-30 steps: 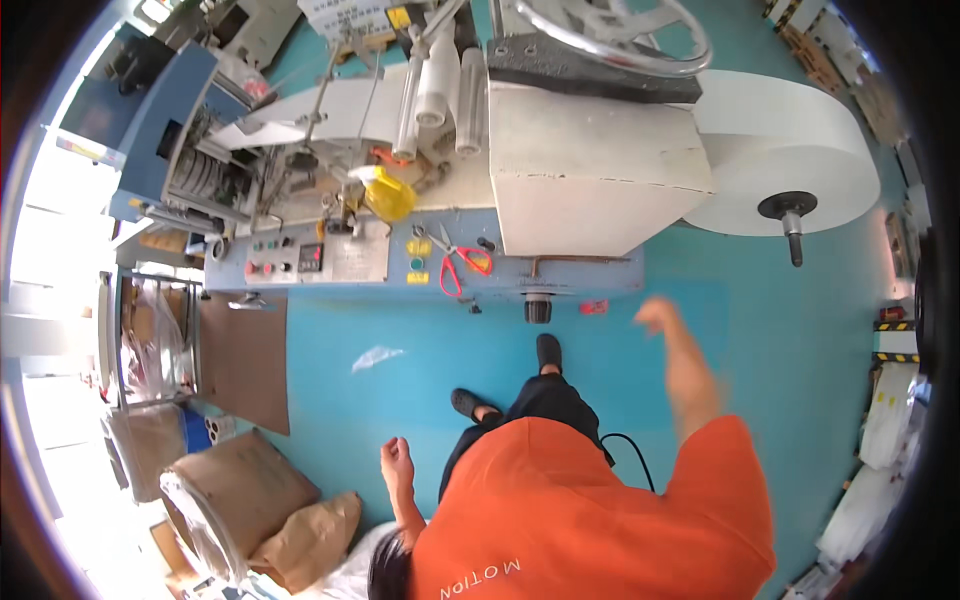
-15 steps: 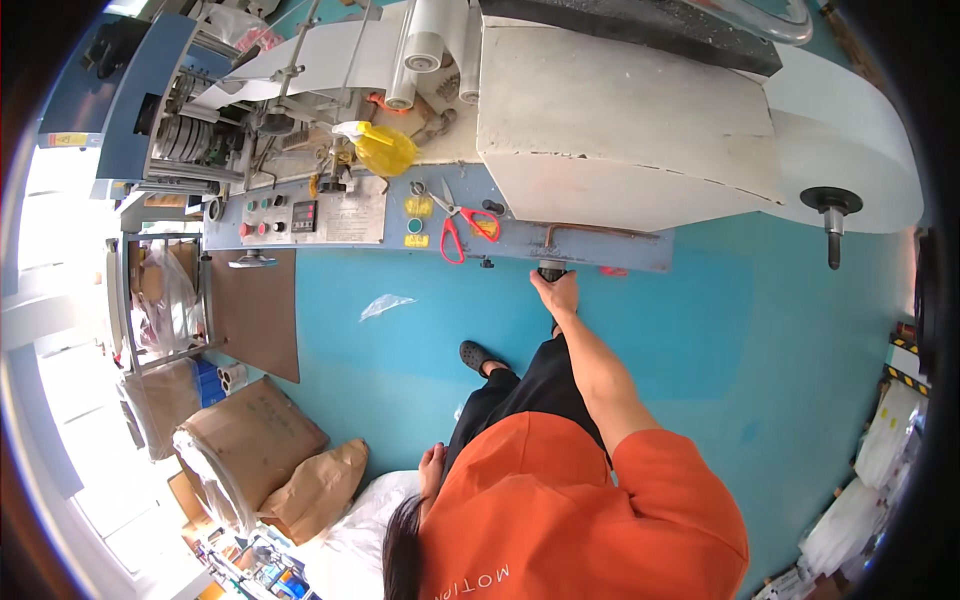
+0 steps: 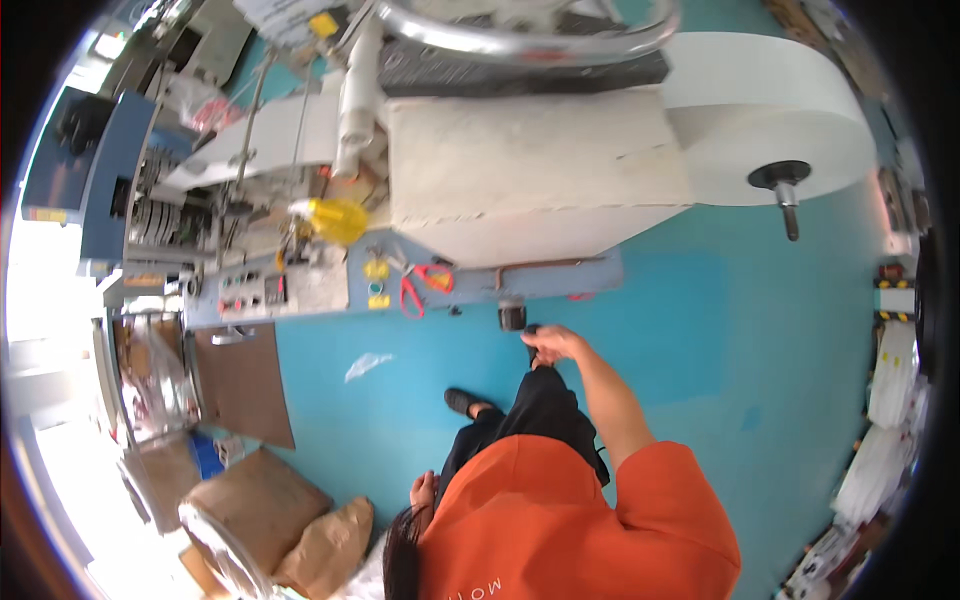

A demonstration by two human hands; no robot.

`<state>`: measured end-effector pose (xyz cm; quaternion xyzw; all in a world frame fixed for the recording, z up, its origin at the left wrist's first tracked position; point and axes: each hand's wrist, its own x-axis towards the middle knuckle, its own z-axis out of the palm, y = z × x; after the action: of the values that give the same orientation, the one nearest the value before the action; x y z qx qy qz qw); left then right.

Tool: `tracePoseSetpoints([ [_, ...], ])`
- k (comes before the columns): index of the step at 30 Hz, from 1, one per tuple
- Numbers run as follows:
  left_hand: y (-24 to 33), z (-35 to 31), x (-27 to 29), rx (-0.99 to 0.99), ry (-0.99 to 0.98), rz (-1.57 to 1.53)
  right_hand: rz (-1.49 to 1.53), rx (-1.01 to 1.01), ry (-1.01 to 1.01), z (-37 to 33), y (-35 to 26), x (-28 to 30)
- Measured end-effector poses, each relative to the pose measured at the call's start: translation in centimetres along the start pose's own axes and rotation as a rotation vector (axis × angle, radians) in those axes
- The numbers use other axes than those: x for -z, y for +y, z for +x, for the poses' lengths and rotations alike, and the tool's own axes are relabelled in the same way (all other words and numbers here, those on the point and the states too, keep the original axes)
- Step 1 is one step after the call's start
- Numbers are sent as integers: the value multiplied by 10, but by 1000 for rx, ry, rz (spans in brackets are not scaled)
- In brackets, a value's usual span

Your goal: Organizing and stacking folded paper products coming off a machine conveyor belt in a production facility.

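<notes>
My right hand [image 3: 555, 343] is just off a round black knob [image 3: 512, 316] that sticks out from the front of the blue machine bed [image 3: 590, 275]. Its fingers are loosely apart and point left, with nothing seen in them. My left hand [image 3: 424, 489] hangs low beside my left hip, its fingers partly hidden; I see nothing held there. On the machine bed, left of the knob, lie red-handled scissors [image 3: 428, 282]. A bent metal rod [image 3: 540, 265] rests along the bed above the knob.
A pale boxy housing [image 3: 540, 160] stands over the bed, with a big white roll [image 3: 770, 110] on its right. A yellow spray bottle [image 3: 338, 221] and a control panel [image 3: 265, 290] are to the left. Brown wrapped bundles [image 3: 255, 510] fill the lower left; a plastic scrap [image 3: 368, 366] lies on the floor.
My right hand has let go of the black knob and drawn back toward me. The view has shifted, so the machine appears farther left. My left hand still hangs by my hip.
</notes>
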<state>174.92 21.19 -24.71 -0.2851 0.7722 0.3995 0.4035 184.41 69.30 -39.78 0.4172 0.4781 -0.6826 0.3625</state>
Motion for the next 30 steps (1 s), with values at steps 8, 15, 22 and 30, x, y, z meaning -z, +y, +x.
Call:
tracePoseSetpoints([
  [8, -12, 41, 7, -57, 12, 42, -501, 579, 2045, -158, -15, 174],
  [15, -4, 66, -9, -119, -63, 134, -1029, 481, 1847, -350, -218, 239],
  [22, 59, -32, -30, -321, -149, 188, -1198, 19, 1661, -333, -229, 280],
  [30, -41, 13, -32, -304, -155, 52, -1176, 41, 1625, -344, -225, 275],
])
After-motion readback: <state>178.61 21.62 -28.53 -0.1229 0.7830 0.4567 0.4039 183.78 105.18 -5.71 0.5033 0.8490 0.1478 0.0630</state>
